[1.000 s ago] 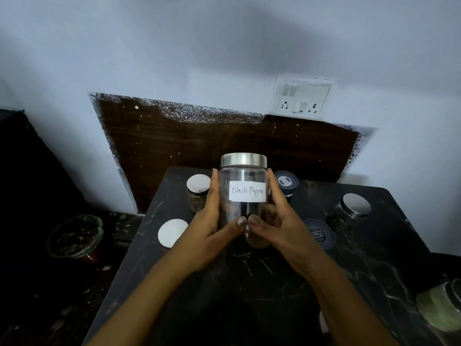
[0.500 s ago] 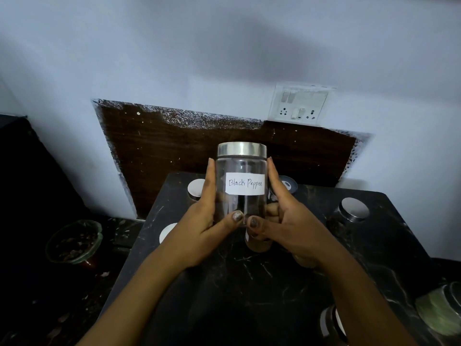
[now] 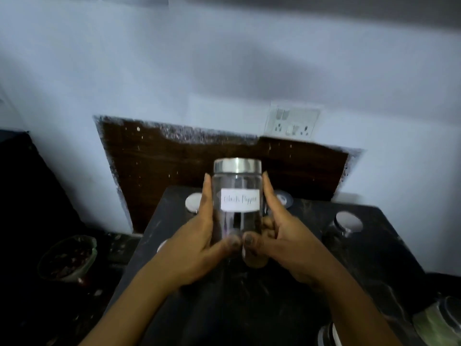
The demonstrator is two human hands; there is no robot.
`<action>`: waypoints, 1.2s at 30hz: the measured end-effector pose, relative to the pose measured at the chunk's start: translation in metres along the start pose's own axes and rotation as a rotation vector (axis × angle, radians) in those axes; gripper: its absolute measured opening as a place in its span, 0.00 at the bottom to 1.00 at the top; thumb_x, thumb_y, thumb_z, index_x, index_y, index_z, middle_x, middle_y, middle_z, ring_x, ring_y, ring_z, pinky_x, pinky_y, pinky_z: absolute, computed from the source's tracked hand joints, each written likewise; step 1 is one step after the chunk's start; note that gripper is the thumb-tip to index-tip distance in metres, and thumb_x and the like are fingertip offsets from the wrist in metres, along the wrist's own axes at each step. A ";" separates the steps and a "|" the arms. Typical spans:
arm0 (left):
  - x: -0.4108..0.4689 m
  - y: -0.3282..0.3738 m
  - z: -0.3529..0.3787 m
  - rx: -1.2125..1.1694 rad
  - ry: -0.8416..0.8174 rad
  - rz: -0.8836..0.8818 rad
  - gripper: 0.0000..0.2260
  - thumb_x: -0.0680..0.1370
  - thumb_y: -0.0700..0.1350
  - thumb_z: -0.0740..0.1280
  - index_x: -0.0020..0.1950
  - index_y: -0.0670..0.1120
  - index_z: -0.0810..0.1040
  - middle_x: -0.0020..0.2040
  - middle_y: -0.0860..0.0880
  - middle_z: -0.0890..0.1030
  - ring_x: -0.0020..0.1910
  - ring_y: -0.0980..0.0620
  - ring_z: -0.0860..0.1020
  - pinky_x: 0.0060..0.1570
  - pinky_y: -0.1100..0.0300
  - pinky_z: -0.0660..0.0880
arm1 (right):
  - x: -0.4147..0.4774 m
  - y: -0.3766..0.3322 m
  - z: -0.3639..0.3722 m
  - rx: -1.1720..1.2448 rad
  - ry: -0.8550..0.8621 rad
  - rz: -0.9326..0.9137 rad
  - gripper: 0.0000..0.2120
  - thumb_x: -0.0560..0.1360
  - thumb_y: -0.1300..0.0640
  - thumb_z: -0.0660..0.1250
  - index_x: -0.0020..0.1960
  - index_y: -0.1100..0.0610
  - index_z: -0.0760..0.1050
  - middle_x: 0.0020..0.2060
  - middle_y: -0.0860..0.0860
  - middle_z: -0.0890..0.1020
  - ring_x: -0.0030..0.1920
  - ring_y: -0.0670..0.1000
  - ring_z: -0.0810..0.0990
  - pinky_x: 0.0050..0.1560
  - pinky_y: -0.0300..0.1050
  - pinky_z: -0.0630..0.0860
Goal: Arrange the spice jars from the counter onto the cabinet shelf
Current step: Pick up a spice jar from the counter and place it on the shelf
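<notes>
A labelled glass jar is gripped by the left hand and right hand above a dark marbled surface set against a pale wall.

Both forearms are stretching up from the lower edge of the view and leaning toward each other. The left grip and the right grip are holding a glass jar between them, one on each side. The forefingers are lying straight up along its walls. The two thumbs are wrapping across the front, low down, with their tips almost touching.
</notes>
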State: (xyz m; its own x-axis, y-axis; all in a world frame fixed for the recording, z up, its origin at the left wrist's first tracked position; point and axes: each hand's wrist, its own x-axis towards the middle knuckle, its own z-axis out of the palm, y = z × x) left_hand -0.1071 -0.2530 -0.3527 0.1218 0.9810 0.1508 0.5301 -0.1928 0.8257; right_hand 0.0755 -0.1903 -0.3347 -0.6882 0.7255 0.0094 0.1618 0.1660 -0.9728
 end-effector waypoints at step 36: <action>0.277 0.181 -0.349 0.146 0.581 0.353 0.32 0.73 0.47 0.66 0.75 0.52 0.56 0.68 0.46 0.66 0.66 0.48 0.69 0.66 0.50 0.69 | 0.307 -0.348 -0.099 -0.905 0.539 -0.617 0.48 0.72 0.36 0.63 0.73 0.44 0.28 0.64 0.51 0.77 0.63 0.55 0.75 0.61 0.50 0.70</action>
State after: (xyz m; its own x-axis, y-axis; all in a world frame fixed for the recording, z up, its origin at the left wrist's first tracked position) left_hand -0.2704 -0.0090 0.0279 -0.1394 0.7032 0.6972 0.6535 -0.4637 0.5983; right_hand -0.1216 0.0408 0.0298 -0.4769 0.5086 0.7169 0.4933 0.8299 -0.2606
